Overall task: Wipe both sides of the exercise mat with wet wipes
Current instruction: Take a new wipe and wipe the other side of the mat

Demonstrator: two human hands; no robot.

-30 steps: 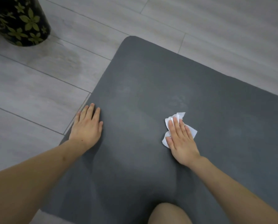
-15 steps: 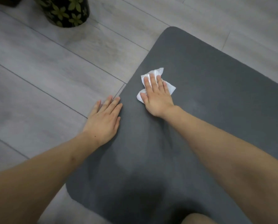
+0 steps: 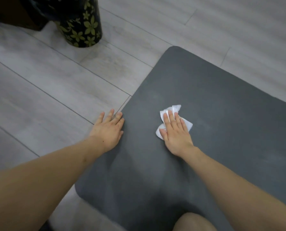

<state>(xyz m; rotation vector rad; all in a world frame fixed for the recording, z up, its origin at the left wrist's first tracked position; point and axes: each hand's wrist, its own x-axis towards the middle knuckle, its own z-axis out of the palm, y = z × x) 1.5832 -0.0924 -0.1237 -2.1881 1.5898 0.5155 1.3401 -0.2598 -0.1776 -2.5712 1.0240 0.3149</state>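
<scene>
Since half a second ago the right hand (image 3: 175, 130) has drawn the wet wipe (image 3: 173, 120) back from the mat's left edge toward its middle, while the left hand (image 3: 108, 129) has kept its place at that edge. The exercise mat (image 3: 222, 114) lies flat on the grey plank floor (image 3: 55, 90), its rounded far-left corner pointing toward a black flower-patterned pot (image 3: 80, 22) that stands on the floor well apart from it. The right hand lies flat with straight fingers pressing the crumpled wipe onto the mat; the wipe shows past the fingertips and on both sides of the hand. The left hand is spread flat, part on the floor and part on the mat's edge, holding nothing. A bare knee (image 3: 195, 222) rests on the mat near its near edge. The main risk I see is the wipe bunching further under the palm, so that less of it touches the mat and strips go unwiped, especially close to the left edge and the far corner. A hard stroke could also drag or ripple the mat if the left hand bears more on the floor than on the mat. The wipe may dry out before this face is done, and the underside looks not yet reached.
</scene>
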